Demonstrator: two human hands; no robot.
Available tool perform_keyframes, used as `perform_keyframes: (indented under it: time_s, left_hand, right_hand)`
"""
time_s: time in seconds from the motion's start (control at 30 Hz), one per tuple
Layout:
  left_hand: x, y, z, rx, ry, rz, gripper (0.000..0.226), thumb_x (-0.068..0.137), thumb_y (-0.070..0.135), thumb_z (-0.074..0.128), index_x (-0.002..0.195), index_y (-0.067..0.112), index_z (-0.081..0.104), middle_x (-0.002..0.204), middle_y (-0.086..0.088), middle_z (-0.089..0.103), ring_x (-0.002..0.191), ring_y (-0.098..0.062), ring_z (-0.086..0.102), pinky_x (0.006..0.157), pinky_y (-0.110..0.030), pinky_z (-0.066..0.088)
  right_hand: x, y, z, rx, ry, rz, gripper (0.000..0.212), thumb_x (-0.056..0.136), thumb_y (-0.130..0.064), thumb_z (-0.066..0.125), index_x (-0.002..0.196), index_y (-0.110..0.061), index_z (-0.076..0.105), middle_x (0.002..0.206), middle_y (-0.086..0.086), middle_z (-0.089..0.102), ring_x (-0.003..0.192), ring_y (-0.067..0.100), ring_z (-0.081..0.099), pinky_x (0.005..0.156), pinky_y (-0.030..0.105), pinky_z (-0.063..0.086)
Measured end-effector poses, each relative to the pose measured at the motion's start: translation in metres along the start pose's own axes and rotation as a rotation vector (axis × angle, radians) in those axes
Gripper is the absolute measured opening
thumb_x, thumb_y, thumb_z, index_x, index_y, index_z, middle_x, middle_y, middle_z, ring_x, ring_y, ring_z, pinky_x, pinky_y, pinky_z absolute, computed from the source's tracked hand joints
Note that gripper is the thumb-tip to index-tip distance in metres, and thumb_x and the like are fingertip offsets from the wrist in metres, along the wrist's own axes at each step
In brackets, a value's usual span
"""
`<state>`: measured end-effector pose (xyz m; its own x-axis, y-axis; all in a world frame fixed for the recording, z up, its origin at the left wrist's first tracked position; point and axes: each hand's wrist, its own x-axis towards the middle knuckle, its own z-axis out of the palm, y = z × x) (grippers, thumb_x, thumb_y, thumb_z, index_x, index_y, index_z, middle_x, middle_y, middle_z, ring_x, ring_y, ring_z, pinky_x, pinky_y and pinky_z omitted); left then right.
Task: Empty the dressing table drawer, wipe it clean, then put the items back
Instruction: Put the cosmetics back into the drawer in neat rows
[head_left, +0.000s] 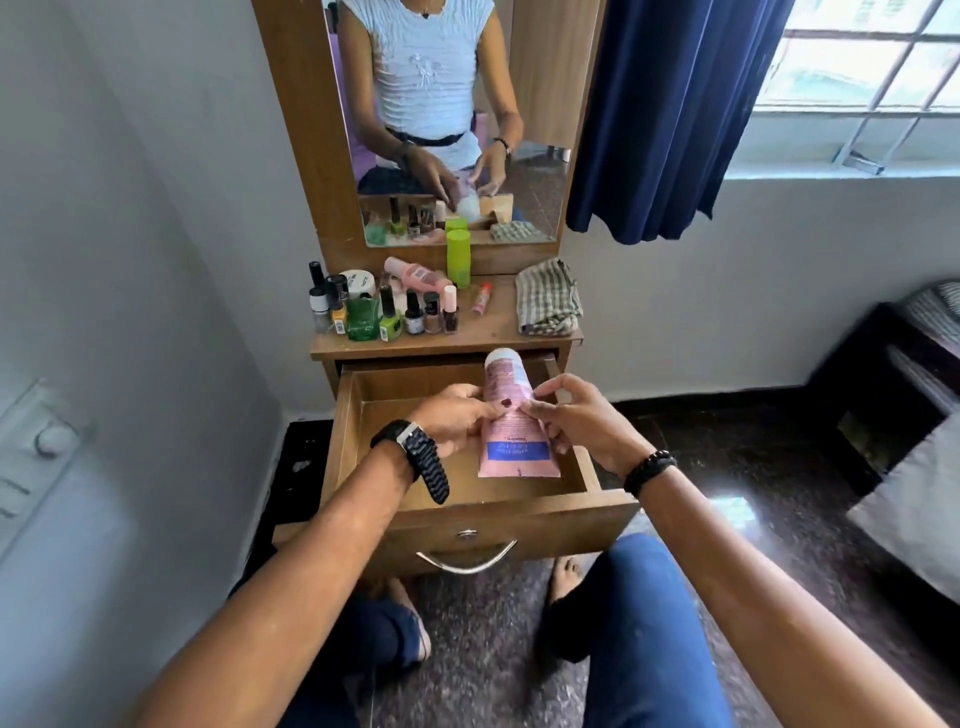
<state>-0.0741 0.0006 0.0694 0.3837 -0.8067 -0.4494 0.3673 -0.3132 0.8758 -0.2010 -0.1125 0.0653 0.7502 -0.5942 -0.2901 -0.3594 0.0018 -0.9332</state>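
Two hands of mine meet over the open drawer (524, 525) of the wooden dressing table (452, 340), which stands against the white wall with its tall mirror (452, 119) above. That drawer is pulled well out toward my knees, its curved metal handle (466, 560) facing me, and its wooden floor shows bare beneath my hands. On the tabletop, to the right, lies a folded checked cloth (548, 304). At the left of the top stands a crowd of nail polish bottles (387, 312), with a green glass bottle (362, 318) among them, a tall lime-green bottle (458, 258) behind, a pink bottle (417, 274) lying on its side and a white jar (358, 281). Between my palms I hold a pink tube (511, 415), white cap pointing away from me, blue label near its flat end, raised above the drawer. My left hand (453, 418), with the watch on its wrist, pinches the tube's left edge; my right hand (576, 421) grips the right edge with curled fingers.
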Motion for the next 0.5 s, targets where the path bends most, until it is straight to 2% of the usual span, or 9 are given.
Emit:
perform_keyframes:
  time_s: [0.13,0.27,0.37,0.5]
  left_hand:
    - [0.014,-0.008,-0.005,0.192,0.006,-0.121,0.033,0.092,0.004,0.051,0.123,-0.005,0.045,0.097,-0.012,0.059,0.082,-0.017,0.060,0.081,-0.038,0.051]
    - [0.035,-0.012,-0.005,0.286,0.034,-0.211,0.018,0.091,0.002,0.049,0.110,0.002,0.049,0.099,-0.016,0.057,0.081,-0.019,0.059,0.078,-0.038,0.056]
    - [0.052,-0.016,-0.004,0.330,0.062,-0.251,0.026,0.090,-0.001,0.048,0.116,-0.001,0.048,0.101,-0.017,0.055,0.084,-0.023,0.058,0.078,-0.041,0.056]
    - [0.072,-0.027,-0.001,0.371,0.080,-0.285,0.034,0.085,-0.003,0.056,0.119,-0.002,0.051,0.113,-0.020,0.064,0.102,-0.030,0.065,0.091,-0.048,0.051]
  right_hand:
    - [0.006,0.012,0.006,-0.071,-0.008,0.035,0.028,0.086,-0.019,0.067,0.106,-0.010,0.050,0.072,0.005,0.062,0.060,0.014,0.060,0.057,0.026,0.053]
    - [0.018,0.022,0.011,-0.201,0.059,0.037,0.029,0.085,-0.019,0.068,0.106,-0.013,0.049,0.091,0.008,0.065,0.070,0.014,0.066,0.058,0.024,0.055]
    - [0.030,0.030,0.013,-0.310,0.112,0.025,0.031,0.083,-0.018,0.070,0.106,-0.012,0.050,0.098,0.010,0.065,0.074,0.019,0.069,0.059,0.026,0.057]
    - [0.046,0.039,0.012,-0.569,0.139,-0.004,0.031,0.081,-0.016,0.071,0.102,-0.015,0.049,0.099,0.010,0.065,0.078,0.023,0.067,0.063,0.030,0.058]
